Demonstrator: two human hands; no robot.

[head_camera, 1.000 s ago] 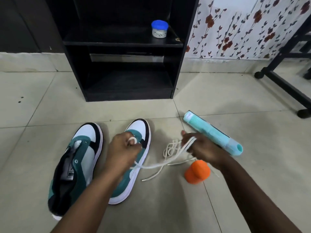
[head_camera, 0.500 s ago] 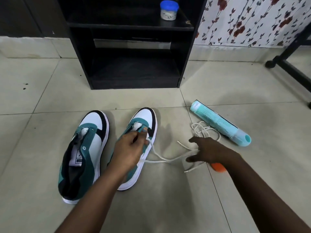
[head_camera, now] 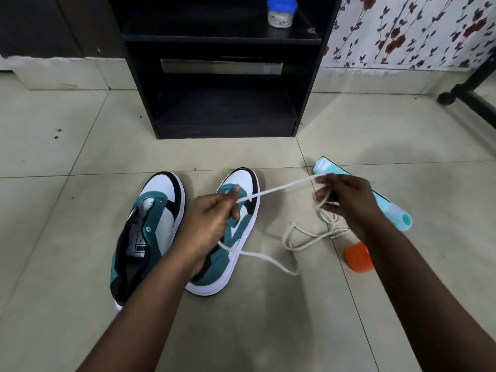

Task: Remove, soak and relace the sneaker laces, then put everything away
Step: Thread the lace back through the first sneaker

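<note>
Both hands (head_camera: 212,224) (head_camera: 346,200) pinch a white lace (head_camera: 279,189), stretched taut between them.

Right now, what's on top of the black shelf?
On the black shelf stands one small jar with a blue lid. Something whitish shows through its side, but what it is cannot be told. The shelf's dark back corners are too shadowed to see.

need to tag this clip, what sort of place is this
Most likely a room in a home, worked at floor level: pale tiled floor, floral wallpaper, and a black shelf unit against the wall holding a small jar.
</note>
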